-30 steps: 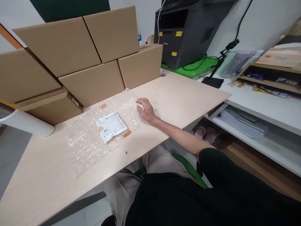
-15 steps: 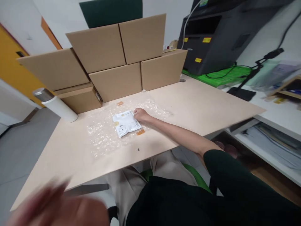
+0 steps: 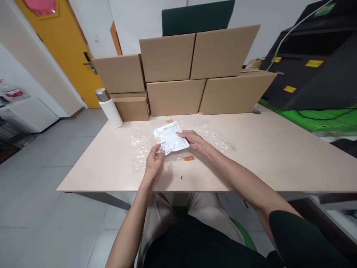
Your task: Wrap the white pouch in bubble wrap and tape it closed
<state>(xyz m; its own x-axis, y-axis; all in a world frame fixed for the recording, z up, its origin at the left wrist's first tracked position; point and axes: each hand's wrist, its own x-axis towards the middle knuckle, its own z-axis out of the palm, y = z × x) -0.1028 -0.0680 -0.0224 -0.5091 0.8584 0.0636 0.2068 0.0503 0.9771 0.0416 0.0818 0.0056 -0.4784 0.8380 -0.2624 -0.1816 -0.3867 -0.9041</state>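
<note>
A flat white pouch (image 3: 170, 138) with small print and a yellow round mark is held between both hands, a little above the table. My right hand (image 3: 192, 139) grips its right edge, thumb on top. At the pouch's lower left corner, my left hand (image 3: 155, 158) pinches it between thumb and fingers. Under the pouch a sheet of clear bubble wrap (image 3: 142, 149) lies spread on the wooden table (image 3: 106, 167). One piece of orange tape (image 3: 189, 158) shows on the wrap's near side, another orange piece (image 3: 169, 121) on its far side.
Cardboard boxes (image 3: 175, 97) stand stacked along the table's back edge, with a dark green panel (image 3: 198, 18) behind them. A white bottle with a metal cap (image 3: 111, 112) stands at the back left. A dark printer (image 3: 312, 70) is at the right on a green surface (image 3: 292, 119).
My left hand has come up from the lower left and taken hold of the pouch. The pouch is now lifted off the wrap. The view has turned left.
</note>
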